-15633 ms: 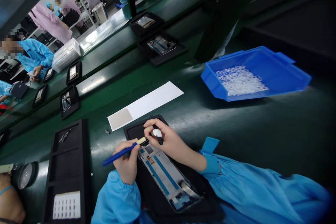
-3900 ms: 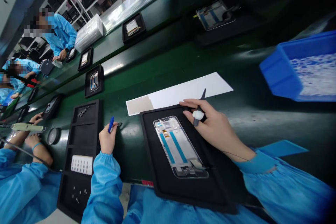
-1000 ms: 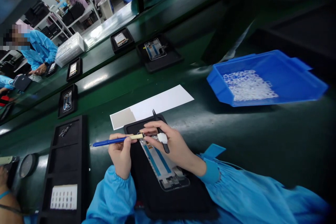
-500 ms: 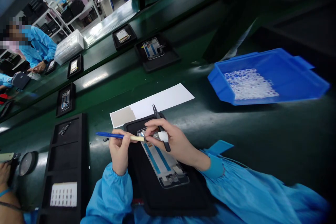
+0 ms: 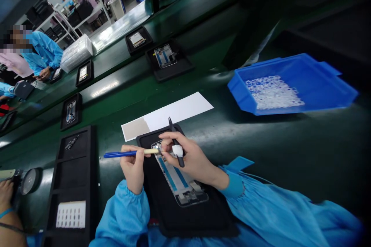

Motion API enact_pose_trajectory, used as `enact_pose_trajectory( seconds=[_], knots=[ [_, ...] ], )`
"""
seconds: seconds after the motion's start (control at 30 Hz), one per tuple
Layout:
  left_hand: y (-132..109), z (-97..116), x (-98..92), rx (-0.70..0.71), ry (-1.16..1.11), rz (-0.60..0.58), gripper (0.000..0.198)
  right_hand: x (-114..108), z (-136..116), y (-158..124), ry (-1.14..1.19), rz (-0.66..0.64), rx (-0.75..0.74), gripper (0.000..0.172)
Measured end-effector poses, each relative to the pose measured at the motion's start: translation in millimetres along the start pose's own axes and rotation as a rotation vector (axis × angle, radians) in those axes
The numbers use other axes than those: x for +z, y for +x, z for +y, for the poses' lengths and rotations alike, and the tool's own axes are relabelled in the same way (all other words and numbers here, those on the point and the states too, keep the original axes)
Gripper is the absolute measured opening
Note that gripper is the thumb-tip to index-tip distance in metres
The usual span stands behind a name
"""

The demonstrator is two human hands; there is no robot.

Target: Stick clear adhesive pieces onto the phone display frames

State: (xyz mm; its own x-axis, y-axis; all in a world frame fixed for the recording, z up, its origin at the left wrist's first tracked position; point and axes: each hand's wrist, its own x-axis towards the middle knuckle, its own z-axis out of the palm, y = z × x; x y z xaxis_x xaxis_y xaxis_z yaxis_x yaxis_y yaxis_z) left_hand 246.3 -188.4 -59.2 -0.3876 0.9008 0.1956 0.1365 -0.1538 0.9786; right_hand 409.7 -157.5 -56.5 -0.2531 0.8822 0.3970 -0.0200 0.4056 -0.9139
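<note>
My left hand [image 5: 132, 170] is closed round a blue pen-like stick [image 5: 116, 154] with a cream end. That cream end reaches the top edge of a phone frame [image 5: 180, 175] with two blue strips, lying on a black tray [image 5: 199, 224]. My right hand [image 5: 198, 158] grips black tweezers [image 5: 172, 125], a white wrap round their lower part and their tips pointing up and away from the phone. Its thumb and forefinger meet at the phone's top end, beside the stick's tip. Whether a small part is between these fingertips is hidden.
A white card strip [image 5: 179, 110] lies behind the tray. On the right is a blue bin [image 5: 321, 85] of small white rings. Left stands a black compartment tray [image 5: 71, 173] with small parts. Other phone trays [image 5: 169, 70] are further back; a co-worker's hand [image 5: 5, 193] is far left.
The stick has levelled slightly and shifted a little left, with my left hand still round it. My right hand and the tweezers have moved slightly left. The phone frame stays in place.
</note>
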Motion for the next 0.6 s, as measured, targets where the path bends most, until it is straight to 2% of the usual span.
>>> enact_pose_trajectory(
  seconds=[0.07,0.13,0.2,0.27,0.3,0.33,0.4,0.47,0.53,0.6],
  knots=[
    [1,-2,-0.5,0.008,0.004,0.016,0.028,-8,-3,-2,-0.014,0.016,0.03,0.03],
    [2,-3,-1.5,0.016,0.011,0.03,0.027,-29,-5,-2,-0.095,0.114,0.06,0.03],
    [3,-5,-2.6,0.032,0.027,0.043,0.025,-65,-5,1,-0.271,0.335,0.068,0.029],
    [4,-5,-3.2,0.056,0.042,0.043,0.022,-113,-2,4,-0.497,0.631,0.051,0.03],
    [4,-5,-3.3,0.07,0.048,0.033,0.021,-138,0,6,-0.597,0.72,0.056,0.033],
    [4,-4,-3.0,0.086,0.055,0.021,0.02,-162,3,7,-0.687,0.723,0.081,0.033],
    [4,-2,-1.8,0.115,0.073,-0.01,0.019,-201,9,7,-0.875,0.591,0.19,0.022],
    [3,0,0.0,0.136,0.093,-0.034,0.02,-220,15,7,-1.04,0.437,0.219,0.018],
    [2,2,1.8,0.146,0.119,-0.054,0.022,-214,18,6,-1.121,0.396,0.127,0.021],
    [2,1,2.8,0.163,0.164,-0.061,0.021,-189,16,5,-1.088,0.478,-0.011,0.02]
  ],
)
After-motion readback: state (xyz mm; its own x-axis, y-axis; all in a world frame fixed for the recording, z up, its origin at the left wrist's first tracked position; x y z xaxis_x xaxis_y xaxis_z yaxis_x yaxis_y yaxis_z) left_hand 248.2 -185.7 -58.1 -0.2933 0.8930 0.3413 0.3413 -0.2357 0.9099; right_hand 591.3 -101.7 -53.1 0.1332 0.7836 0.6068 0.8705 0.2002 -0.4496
